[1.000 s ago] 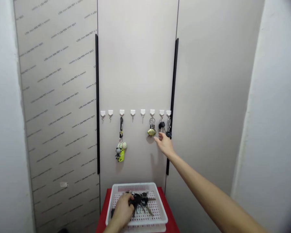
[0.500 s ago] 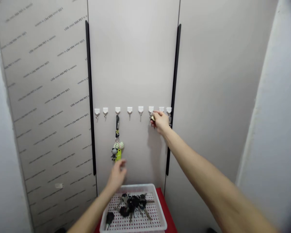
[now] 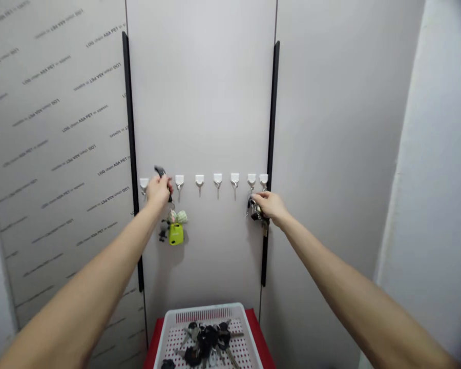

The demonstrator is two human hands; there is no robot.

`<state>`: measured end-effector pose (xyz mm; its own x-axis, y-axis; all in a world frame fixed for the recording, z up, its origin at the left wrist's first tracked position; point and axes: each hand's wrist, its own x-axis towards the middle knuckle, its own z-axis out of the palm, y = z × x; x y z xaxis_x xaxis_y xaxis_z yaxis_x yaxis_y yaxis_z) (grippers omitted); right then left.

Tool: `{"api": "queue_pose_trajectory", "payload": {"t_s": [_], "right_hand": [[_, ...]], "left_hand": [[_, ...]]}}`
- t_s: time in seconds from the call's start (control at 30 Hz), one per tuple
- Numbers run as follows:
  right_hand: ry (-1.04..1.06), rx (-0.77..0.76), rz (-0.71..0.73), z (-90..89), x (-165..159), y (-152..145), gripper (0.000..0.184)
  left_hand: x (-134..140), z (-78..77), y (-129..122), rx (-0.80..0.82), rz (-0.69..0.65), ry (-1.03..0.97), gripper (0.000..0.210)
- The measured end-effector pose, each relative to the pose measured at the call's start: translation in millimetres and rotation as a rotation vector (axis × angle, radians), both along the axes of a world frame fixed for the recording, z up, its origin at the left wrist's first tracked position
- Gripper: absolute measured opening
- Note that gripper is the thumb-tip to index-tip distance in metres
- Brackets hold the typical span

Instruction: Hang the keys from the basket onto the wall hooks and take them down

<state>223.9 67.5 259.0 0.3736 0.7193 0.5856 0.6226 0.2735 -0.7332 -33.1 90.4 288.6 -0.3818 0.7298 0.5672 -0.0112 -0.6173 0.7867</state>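
My left hand (image 3: 159, 193) is closed on the black strap of a keychain (image 3: 175, 233), in front of the left end of a row of white hooks (image 3: 180, 180). Below the strap dangle a lime-green tag, a small grey-and-black figure and a pale patterned piece. The strap's upper end sticks up above my fingers, clear of the hooks. At the right end of the row, my right hand (image 3: 271, 206) pinches a bunch of keys (image 3: 258, 212) just under the second hook from the right. Whether that bunch hangs on the hook, I cannot tell.
Below stands a white perforated basket (image 3: 205, 310) on a red surface (image 3: 262, 338). Several black-headed keys (image 3: 209, 338) lie piled in it. Long black vertical handles (image 3: 130, 128) flank the hook panel. Printed film covers the left panel.
My left hand has risen from beside the hanging tag and taken the keychain off its hook, moving it left. My right hand has shifted one hook to the right and slightly down.
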Motion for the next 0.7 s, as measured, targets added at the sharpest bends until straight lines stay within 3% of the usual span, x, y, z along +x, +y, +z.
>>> {"api": "queue_pose_trajectory", "payload": {"t_s": [0.1, 0.17, 0.23, 0.33, 0.4, 0.43, 0.5, 0.6, 0.7], "right_hand": [[-0.125, -0.104, -0.059, -9.8, 4, 10, 0.022], [-0.096, -0.085, -0.021, -1.8, 2, 11, 0.019], [0.011, 0.002, 0.032, 16.7, 1, 8, 0.016], [0.126, 0.137, 0.113, 46.7, -4, -7, 0.016], [0.083, 0.116, 0.221, 50.0, -13, -20, 0.016], [0.033, 0.066, 0.290, 43.0, -20, -27, 0.015], [-0.079, -0.102, 0.445, 10.9, -37, -43, 0.013], [-0.173, -0.420, 0.677, -67.7, -63, -65, 0.012], [-0.132, -0.516, 0.727, -146.8, -81, -79, 0.016]], "left_hand": [[3, 23.2, -20, 0.112, -0.153, -0.060, 0.013], [5, 26.3, -36, 0.137, -0.248, -0.015, 0.013], [5, 18.3, -51, 0.135, -0.319, 0.034, 0.013], [6, -8.5, -68, 0.082, -0.413, 0.059, 0.013], [10, -31.8, -76, 0.022, -0.474, 0.038, 0.012], [13, -44.4, -79, -0.012, -0.499, 0.028, 0.012], [22, -70.0, -85, -0.087, -0.534, 0.023, 0.013], [34, -105.7, -92, -0.201, -0.551, 0.059, 0.017], [41, -134.0, -97, -0.296, -0.509, 0.129, 0.020]]}}
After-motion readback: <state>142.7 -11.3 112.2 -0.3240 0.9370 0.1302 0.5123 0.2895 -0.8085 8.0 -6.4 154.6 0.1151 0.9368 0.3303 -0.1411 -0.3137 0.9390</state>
